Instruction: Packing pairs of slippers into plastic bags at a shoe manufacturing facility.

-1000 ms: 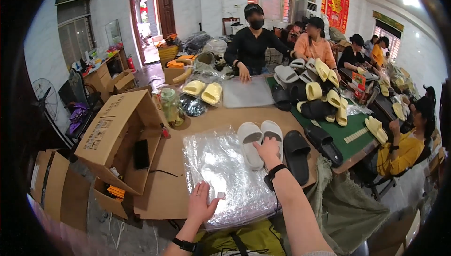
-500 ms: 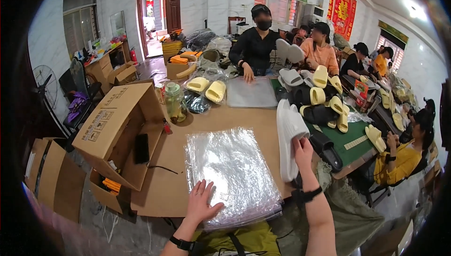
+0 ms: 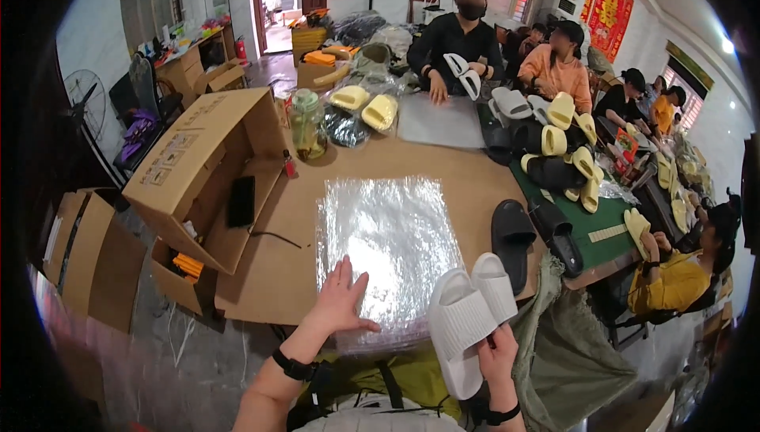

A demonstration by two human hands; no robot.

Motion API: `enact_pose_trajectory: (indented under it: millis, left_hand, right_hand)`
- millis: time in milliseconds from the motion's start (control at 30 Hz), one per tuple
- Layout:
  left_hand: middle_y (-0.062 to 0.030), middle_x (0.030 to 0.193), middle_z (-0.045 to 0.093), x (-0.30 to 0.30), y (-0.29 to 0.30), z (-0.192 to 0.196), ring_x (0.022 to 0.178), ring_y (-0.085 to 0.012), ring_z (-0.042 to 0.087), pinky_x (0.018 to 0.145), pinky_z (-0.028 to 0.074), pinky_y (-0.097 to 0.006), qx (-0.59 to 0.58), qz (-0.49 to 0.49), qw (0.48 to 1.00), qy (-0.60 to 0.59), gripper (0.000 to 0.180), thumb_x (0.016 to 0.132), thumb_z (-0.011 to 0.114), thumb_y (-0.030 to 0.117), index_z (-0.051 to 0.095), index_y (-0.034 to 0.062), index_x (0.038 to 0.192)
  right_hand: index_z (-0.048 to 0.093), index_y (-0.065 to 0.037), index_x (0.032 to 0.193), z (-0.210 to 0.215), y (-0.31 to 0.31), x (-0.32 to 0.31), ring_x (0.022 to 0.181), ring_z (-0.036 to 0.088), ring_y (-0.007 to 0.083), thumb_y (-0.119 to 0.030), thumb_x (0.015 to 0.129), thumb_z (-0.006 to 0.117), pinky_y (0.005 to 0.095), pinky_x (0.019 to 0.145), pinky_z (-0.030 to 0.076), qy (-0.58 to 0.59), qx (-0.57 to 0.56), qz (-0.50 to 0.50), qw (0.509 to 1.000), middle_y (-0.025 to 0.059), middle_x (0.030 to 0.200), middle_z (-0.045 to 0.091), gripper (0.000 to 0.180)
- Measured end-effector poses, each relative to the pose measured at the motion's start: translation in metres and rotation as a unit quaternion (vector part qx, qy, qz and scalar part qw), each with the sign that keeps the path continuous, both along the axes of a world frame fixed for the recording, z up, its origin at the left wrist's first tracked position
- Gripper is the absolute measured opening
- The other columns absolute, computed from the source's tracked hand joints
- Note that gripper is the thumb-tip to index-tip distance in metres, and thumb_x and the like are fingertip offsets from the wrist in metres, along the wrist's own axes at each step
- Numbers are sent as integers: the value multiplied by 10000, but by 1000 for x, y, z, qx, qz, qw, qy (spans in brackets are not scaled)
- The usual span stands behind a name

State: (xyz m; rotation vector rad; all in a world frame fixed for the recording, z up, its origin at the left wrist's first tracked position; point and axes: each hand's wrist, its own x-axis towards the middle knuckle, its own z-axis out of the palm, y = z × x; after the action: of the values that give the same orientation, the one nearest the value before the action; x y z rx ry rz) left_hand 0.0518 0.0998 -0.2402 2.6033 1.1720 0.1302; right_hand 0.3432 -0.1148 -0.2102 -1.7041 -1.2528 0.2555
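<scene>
From the head camera, the left hand (image 3: 342,301) lay flat, fingers spread, on the near edge of a stack of clear crinkled plastic bags (image 3: 385,250) on the brown cardboard-covered table (image 3: 305,194); the right hand (image 3: 497,353) gripped a pair of white ribbed foam slippers (image 3: 469,317), soles up, just beside the stack; a black slipper (image 3: 512,238) lay behind; an open cardboard box (image 3: 202,167), perhaps holding a phone, stood left.

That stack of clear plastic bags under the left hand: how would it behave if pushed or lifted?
The stack of clear plastic bags looks thin and glossy, so probably floppy and slippery; top sheets may slide. The left hand lies flat on its corner, perhaps steadying it. Likely light.
</scene>
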Motion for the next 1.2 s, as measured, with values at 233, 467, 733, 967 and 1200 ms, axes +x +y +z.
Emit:
enact_pose_trajectory:
  millis: [233,467,733,967,1200]
  left_hand:
    - [-249,1573,316,23,-8,26,1474,-459,225,1185,264,-546,46,-75,992,-91,881,750,764,609,534,75,1412]
    - [-161,1441,542,31,-9,0,1334,-377,484,1110,404,-452,7,-102,985,-139,398,922,682,337,670,118,1253]
    - [-140,1317,641,43,-6,-8,1256,-340,535,1098,400,-419,-62,12,968,-244,323,1002,536,306,739,108,1157]
    - [-120,1340,629,43,-4,-10,1276,-339,510,1112,378,-415,-162,61,942,-289,322,1015,519,293,733,103,1165]
    - [-195,1461,512,41,-13,4,1378,-393,421,1166,313,-453,-120,-14,971,-209,602,927,614,505,578,111,1380]
  right_hand:
    - [653,45,1059,7,-19,7,726,587,207,2,866,637,299,603,462,-37,47,-32,998,131,1012,609,197]
    - [658,35,1092,17,-28,-2,703,582,209,16,852,624,289,600,447,-49,10,-60,997,134,1007,610,243]
    - [697,-28,968,16,-35,-5,770,659,296,-95,749,743,376,618,516,-183,-49,13,982,110,939,667,234]
    - [660,-67,866,11,-29,-19,725,641,281,-226,773,772,399,580,509,-231,-92,62,967,63,850,607,216]
    - [664,-43,943,10,-8,-24,759,642,277,-233,824,732,408,587,518,-252,-107,100,956,75,842,583,234]
